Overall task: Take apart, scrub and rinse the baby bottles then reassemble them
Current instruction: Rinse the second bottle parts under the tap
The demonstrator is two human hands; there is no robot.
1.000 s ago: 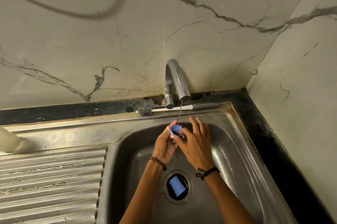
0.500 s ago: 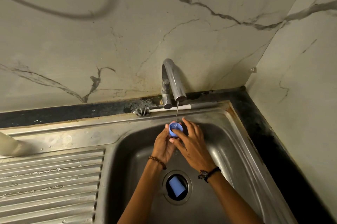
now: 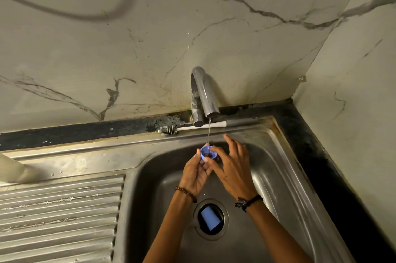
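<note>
A small blue bottle ring (image 3: pixel 207 153) sits under a thin stream of water from the steel tap (image 3: pixel 205 95), its opening turned up. My left hand (image 3: pixel 196 173) grips it from below and the left. My right hand (image 3: pixel 233 166) pinches its right rim between thumb and forefinger, the other fingers spread straight toward the tap. A blue bottle cap (image 3: pixel 210 218) lies in the drain hole of the steel sink (image 3: pixel 276 177), below my wrists. A bottle brush (image 3: pixel 169 130) with a white handle lies on the sink's back ledge behind the tap.
A ribbed steel drainboard (image 3: pixel 60 215) lies left of the basin. A pale object (image 3: pixel 10 170) stands at the far left edge. Marble walls close off the back and right, with a black counter strip (image 3: pixel 317 155) along them. A blurred cable (image 3: pixel 64 13) hangs across the top.
Both hands keep the blue ring under the stream. The right hand's fingers have spread and lifted off the ring, leaving thumb and forefinger on its rim.
</note>
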